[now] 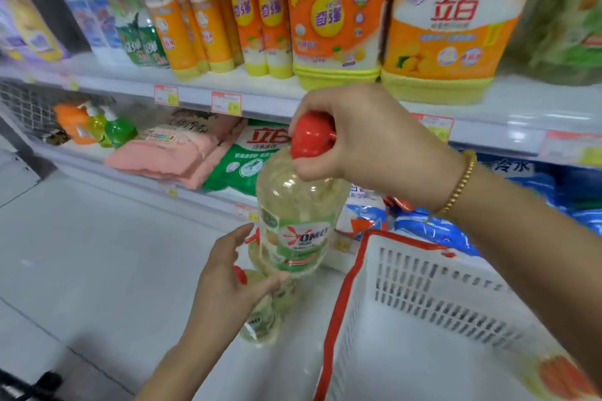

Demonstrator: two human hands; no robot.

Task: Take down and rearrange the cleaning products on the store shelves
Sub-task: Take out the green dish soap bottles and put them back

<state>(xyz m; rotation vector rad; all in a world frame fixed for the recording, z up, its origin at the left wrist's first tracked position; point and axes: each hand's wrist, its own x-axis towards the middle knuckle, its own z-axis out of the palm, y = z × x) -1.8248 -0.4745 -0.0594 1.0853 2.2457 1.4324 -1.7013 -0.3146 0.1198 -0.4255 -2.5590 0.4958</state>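
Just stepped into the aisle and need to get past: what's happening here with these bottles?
A person is handling stock at the cleaning-product shelves. The right hand grips a clear plastic bottle of pale yellow liquid by its red cap, upright in mid-air. The left hand holds a smaller bottle of the same kind below it. A white slatted plastic basket with a red rim waits at the right.

Right hand [368,146] raised, fingers curled in a grip; left hand [228,283] lower, likewise gripping.
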